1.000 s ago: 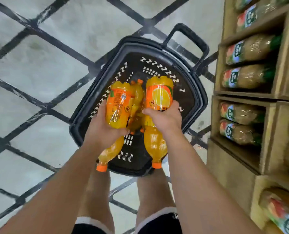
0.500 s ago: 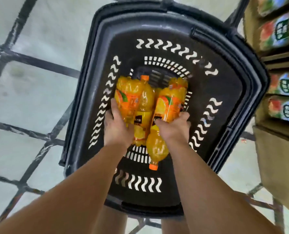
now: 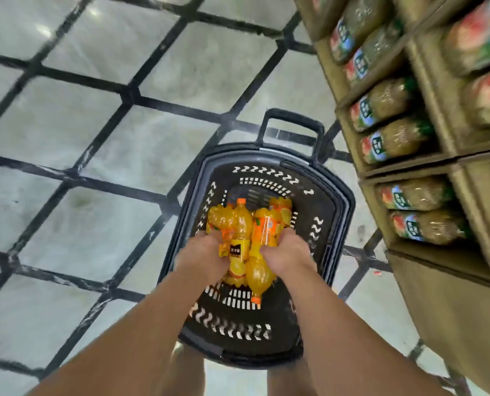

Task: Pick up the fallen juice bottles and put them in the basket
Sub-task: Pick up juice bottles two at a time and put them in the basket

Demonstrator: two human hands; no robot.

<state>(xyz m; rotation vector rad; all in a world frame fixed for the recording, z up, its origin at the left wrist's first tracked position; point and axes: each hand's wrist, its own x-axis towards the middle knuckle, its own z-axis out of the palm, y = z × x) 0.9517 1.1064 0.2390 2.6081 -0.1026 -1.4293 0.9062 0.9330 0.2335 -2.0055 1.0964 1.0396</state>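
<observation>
both hands down in the black basket [image 3: 336,201], left hand [image 3: 202,257] and right hand [image 3: 288,254] each with a closed grip on orange juice bottles [image 3: 242,224].

Orange juice bottles [image 3: 242,224], black basket [image 3: 342,207], grey floor [image 3: 123,155] with black lines

Juice bottles [image 3: 259,277]: glossy clear plastic, shiny film labels. Basket [image 3: 339,207]: matt black perforated plastic. Floor [image 3: 123,224]: smooth, slightly glossy pale tile. Shelf [image 3: 449,295]: matt brown, cardboard-like.
</observation>
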